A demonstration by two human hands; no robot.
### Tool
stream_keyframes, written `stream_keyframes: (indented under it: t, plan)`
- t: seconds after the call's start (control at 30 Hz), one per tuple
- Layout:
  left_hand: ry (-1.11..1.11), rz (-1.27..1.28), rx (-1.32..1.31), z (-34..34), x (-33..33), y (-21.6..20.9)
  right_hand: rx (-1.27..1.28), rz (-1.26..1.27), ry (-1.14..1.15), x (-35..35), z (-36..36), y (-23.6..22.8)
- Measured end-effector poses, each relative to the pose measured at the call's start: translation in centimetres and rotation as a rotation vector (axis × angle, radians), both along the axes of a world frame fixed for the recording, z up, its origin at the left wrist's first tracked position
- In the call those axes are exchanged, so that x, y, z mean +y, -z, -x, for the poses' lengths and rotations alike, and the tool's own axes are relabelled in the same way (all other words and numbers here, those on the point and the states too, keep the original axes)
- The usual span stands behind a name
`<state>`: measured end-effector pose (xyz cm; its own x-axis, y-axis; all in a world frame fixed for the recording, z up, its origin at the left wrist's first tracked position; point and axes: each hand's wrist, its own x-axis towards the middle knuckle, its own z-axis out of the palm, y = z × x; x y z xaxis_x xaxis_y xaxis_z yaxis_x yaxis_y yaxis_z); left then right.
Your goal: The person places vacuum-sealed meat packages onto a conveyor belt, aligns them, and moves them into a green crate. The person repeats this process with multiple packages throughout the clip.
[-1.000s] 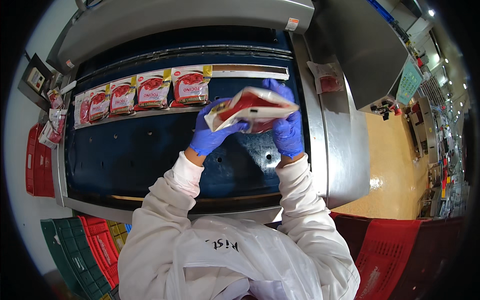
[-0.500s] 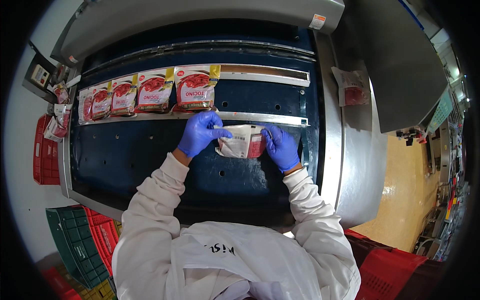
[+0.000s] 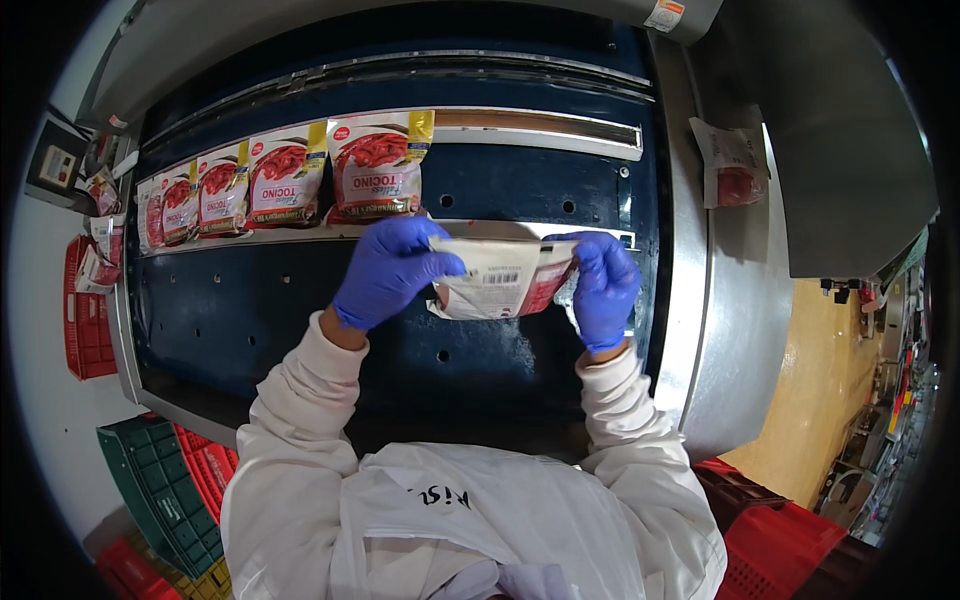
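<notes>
Between my gloved hands hangs a meat pouch (image 3: 503, 284), its white and red back with a barcode turned up. My left hand (image 3: 396, 270), in a blue glove, pinches its top left corner. The top right corner is pinched by my right hand (image 3: 603, 287), gloved alike. Beyond my left hand, a filled meat pouch (image 3: 375, 165) with a red, white and gold front lies on the metal sealing bar (image 3: 290, 236). Several more such pouches run left from it in an overlapping row, the nearest one being another meat pouch (image 3: 284, 175).
The dark blue machine bed (image 3: 300, 340) has small holes. A second metal bar (image 3: 540, 136) lies farther back. A single meat pouch (image 3: 735, 165) rests on the steel edge at right. A red crate (image 3: 88, 310) and a green crate (image 3: 160, 495) stand at left, a red crate (image 3: 775, 550) at lower right.
The pouch in my hands has come up closer, and its top edge is now stretched wider as my hands moved apart. The view has shifted slightly; the row of pouches stays on the bar.
</notes>
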<state>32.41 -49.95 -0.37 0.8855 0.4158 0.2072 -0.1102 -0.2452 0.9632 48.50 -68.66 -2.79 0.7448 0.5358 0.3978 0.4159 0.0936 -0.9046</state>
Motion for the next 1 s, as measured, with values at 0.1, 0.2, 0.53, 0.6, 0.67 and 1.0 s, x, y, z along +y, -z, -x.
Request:
stream_keyframes:
  t: [0.1,0.2,0.53,0.6,0.67,1.0]
  plan:
    - [-0.193,0.202,0.085,-1.6,2.1,0.7,0.118,0.077,-0.135,2.2,-3.0,-0.5]
    - [-0.264,-0.165,-0.039,-2.9,4.3,4.4,0.329,0.063,-0.140,4.1,-5.0,2.3]
    - [-0.151,0.156,0.079,-1.4,6.7,4.7,0.060,0.164,-0.374,1.5,0.9,3.5]
    - [-0.033,0.118,0.180,-0.4,7.8,3.3,-0.120,0.227,-0.266,1.9,1.1,4.6]
    - [0.054,0.045,0.239,-0.4,8.3,0.9,-0.146,0.142,-0.215,2.7,0.9,4.5]
    - [-0.134,-0.590,0.132,-10.0,13.6,2.9,-0.568,0.550,0.045,10.8,-10.9,1.8]
